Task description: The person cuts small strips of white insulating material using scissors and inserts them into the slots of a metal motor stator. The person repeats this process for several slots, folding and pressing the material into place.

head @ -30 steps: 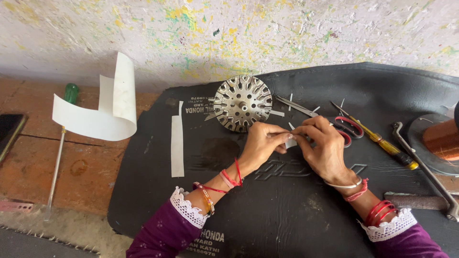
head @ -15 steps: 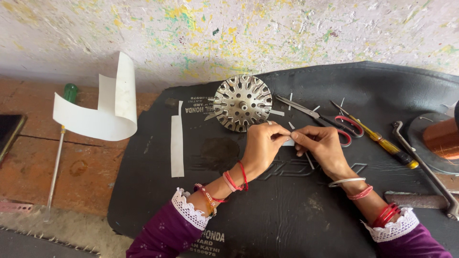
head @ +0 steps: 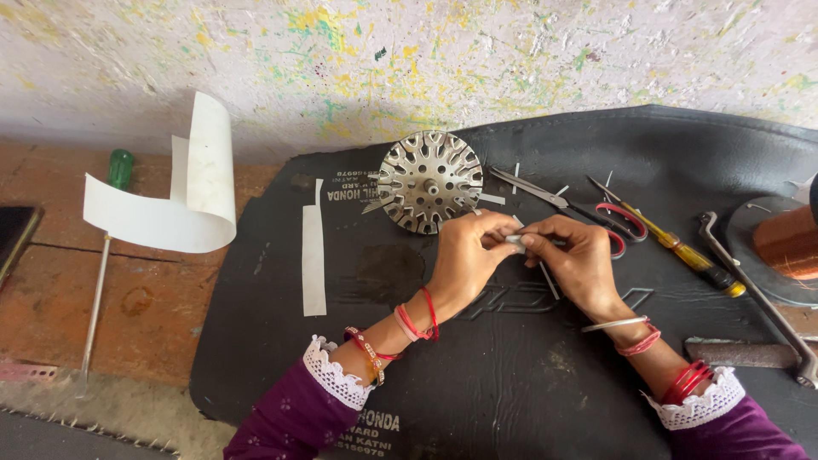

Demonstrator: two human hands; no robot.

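My left hand (head: 467,257) and my right hand (head: 573,259) meet over a black mat (head: 545,375). Between their fingertips they pinch a small white paper slip (head: 515,241). Just beyond the hands lies a round slotted metal core (head: 429,181) with a shaft in its middle and paper slips sticking out of some slots. A few short white slips lie loose on the mat around the hands.
Red-handled scissors (head: 596,217), a yellow-handled screwdriver (head: 673,247) and a metal wrench (head: 754,290) lie to the right, near a copper wire spool (head: 788,247). A long white paper strip (head: 313,251) and a curled white sheet (head: 183,200) sit left, beside a green-handled screwdriver (head: 109,230).
Both hands have drifted slightly left and closer to the metal core, still working the small slip between the fingertips. Nothing else has moved.
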